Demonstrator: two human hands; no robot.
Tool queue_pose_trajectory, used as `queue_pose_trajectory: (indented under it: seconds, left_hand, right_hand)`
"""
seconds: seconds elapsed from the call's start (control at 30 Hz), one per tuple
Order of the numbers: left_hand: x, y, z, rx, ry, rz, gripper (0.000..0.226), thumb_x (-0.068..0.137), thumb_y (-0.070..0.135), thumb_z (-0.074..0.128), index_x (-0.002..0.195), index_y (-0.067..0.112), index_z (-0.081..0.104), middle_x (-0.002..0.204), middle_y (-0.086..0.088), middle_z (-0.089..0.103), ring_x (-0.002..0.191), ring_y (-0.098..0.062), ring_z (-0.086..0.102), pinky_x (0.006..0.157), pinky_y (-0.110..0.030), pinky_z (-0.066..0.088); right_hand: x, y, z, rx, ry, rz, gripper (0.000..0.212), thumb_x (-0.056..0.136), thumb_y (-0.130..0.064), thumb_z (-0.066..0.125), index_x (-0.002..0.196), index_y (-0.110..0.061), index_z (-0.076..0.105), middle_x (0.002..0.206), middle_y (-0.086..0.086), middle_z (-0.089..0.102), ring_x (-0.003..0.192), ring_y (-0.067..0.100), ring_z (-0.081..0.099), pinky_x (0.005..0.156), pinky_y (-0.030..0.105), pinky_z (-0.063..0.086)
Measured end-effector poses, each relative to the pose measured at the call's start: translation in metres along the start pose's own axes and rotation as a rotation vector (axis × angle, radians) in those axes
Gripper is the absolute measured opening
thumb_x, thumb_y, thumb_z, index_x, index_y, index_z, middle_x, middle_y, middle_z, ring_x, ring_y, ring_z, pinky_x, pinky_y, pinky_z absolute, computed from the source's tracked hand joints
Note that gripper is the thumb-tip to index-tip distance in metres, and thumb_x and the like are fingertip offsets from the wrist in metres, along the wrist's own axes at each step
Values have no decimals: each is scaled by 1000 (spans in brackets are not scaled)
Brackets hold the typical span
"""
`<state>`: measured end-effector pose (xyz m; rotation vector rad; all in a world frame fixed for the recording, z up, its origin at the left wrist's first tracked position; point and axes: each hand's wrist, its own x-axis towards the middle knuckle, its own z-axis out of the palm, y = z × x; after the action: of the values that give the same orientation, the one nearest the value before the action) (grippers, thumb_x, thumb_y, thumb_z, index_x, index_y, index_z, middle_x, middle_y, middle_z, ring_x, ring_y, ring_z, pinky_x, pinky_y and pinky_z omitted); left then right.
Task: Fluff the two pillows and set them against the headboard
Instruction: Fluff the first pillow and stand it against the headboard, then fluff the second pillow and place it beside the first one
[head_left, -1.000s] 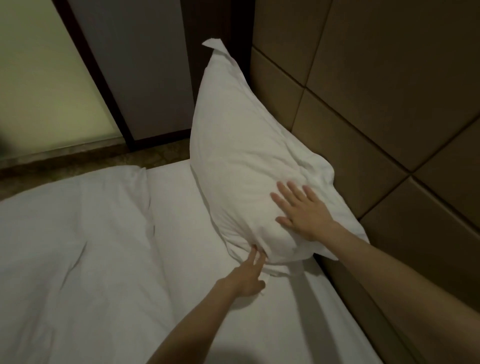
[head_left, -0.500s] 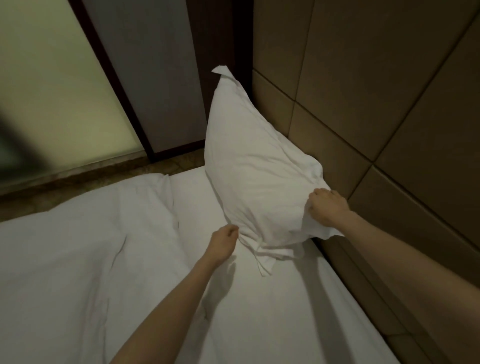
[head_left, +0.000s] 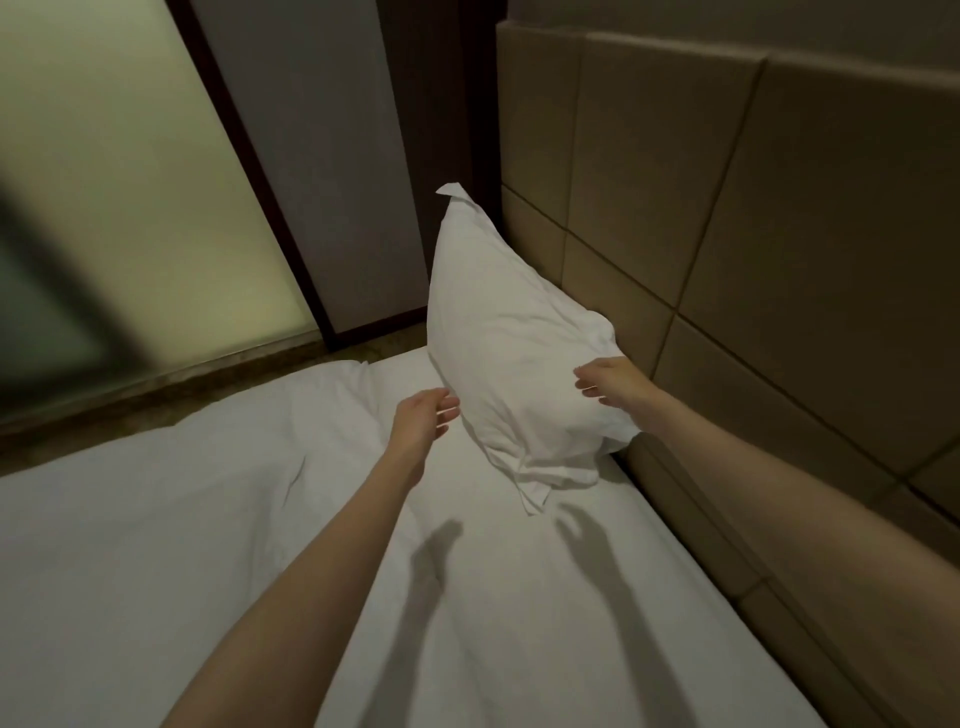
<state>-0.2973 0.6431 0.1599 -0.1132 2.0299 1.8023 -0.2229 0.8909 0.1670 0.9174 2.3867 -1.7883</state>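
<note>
The plump white cotton pillow leaned on the tan padded headboard; left hand at nine o'clock, right hand at three, both spread empty; it looked soft, light, best gripped by its side edges

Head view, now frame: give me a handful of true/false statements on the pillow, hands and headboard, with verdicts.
1. The pillow stands on edge, leaning on the headboard. True.
2. The left hand grips the pillow's corner in a fist. False: its fingers are open, beside the pillow's edge.
3. Two pillows are in view. False: only one shows.
4. The right hand is open at the pillow's headboard side. True.
5. A duvet lies folded back left of the pillow. True.
6. The pillow lies flat on the sheet. False: it is upright.
</note>
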Motion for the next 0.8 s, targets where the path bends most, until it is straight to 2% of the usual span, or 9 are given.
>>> queue_pose_trajectory:
  seconds: [0.17,0.3,0.43,0.63,0.8]
  left_hand:
    - [-38,9,-14,-33,15,16,35,96,20,40,121,7,61,112,-6,67,102,-20,65,88,-29,50]
    - [-67,4,-31,-69,25,26,36,96,19,39,122,7,60,112,-6,67,102,-20,66,88,-29,51]
    - [-94,-13,-57,-105,43,18,29,95,20,42,113,10,63,111,-5,68,98,-17,67,81,-26,52]
    - [-133,-61,-126,-162,112,-54,25,91,18,47,108,9,63,111,-7,68,100,-19,66,92,-32,50]
    - [-163,-116,-215,-207,205,-128,21,92,15,47,106,7,60,111,-11,65,102,-24,63,92,-34,47]
  right_hand:
    - [-44,-2,4,150,-10,54,16,88,-30,57,91,-16,64,98,4,68,86,18,62,83,32,43]
    - [-77,3,8,212,-24,50,21,90,-33,53,88,-16,64,94,4,69,87,19,64,85,33,46]
    - [-103,13,27,259,-34,69,22,92,-31,51,89,-12,63,91,5,68,83,19,63,77,31,47]
    - [-141,29,92,249,-97,124,18,90,-27,52,87,-12,62,94,7,67,85,21,63,73,31,48]
    - [-175,37,176,228,-175,148,13,87,-24,55,83,-15,62,87,5,68,77,19,63,73,31,48]
